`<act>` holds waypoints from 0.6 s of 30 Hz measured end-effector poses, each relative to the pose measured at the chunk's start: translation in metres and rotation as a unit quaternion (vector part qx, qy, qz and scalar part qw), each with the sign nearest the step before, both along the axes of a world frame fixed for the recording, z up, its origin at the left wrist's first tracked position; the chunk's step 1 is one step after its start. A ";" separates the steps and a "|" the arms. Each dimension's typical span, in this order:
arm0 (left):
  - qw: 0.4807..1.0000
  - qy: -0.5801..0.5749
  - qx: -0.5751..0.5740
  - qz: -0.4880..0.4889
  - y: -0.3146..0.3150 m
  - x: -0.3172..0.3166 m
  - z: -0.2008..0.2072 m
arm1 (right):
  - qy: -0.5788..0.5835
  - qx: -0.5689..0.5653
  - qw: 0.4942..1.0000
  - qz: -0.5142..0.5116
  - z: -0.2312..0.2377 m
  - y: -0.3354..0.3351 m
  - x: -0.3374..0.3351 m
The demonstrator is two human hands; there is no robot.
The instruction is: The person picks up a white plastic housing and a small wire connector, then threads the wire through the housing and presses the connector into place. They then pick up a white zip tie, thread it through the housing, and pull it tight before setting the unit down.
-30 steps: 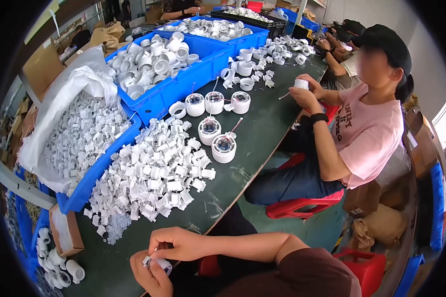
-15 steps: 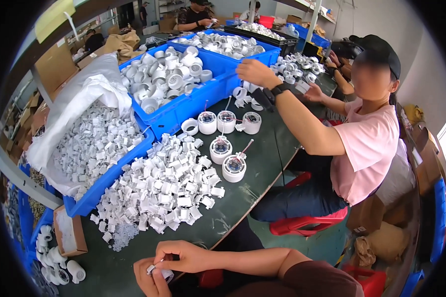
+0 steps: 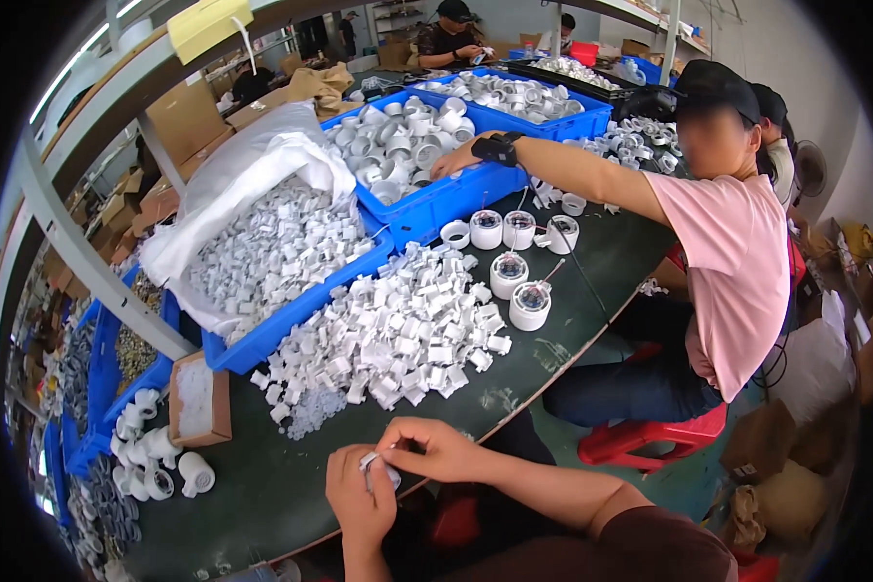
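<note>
White part (image 3: 369, 461): I count one in the hands, near the bench's (image 3: 262, 490) front edge. Beyond it stand five round units (image 3: 509, 275) with one ring (image 3: 455, 234) beside them. One carton (image 3: 200, 403) stands to the left; two blue bins (image 3: 422, 215) hold cups. The clips (image 3: 388, 335) are heaped too thickly for me to count. My wearer's left hand (image 3: 361, 493) rises from the lower edge, wrist upright, fingers curled; the right hand (image 3: 427, 448) comes across from the right, elbow bent. I see the part between left thumb and fingers, clamped there. The right thumb and index bend together at its right side; whether they grip it I cannot tell.
</note>
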State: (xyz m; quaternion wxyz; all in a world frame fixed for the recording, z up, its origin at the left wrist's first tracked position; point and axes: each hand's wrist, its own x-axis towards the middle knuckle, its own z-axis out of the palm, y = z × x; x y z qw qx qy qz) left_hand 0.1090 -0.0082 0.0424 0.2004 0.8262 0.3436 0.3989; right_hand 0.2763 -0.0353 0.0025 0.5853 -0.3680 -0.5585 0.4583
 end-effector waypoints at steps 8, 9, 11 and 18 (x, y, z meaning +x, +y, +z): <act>1.000 -0.003 0.025 -0.014 0.001 -0.002 0.004 | 0.042 -0.073 0.993 0.078 0.006 0.001 0.007; 1.000 -0.001 0.022 -0.018 0.001 -0.003 0.002 | 0.045 -0.076 0.993 0.080 0.007 0.000 0.008; 1.000 0.006 0.019 -0.022 0.000 -0.004 0.003 | 0.052 -0.091 0.990 0.089 0.004 -0.002 0.009; 0.999 0.022 -0.009 -0.024 0.002 -0.001 0.008 | 0.010 -0.047 0.997 0.062 0.010 -0.005 0.009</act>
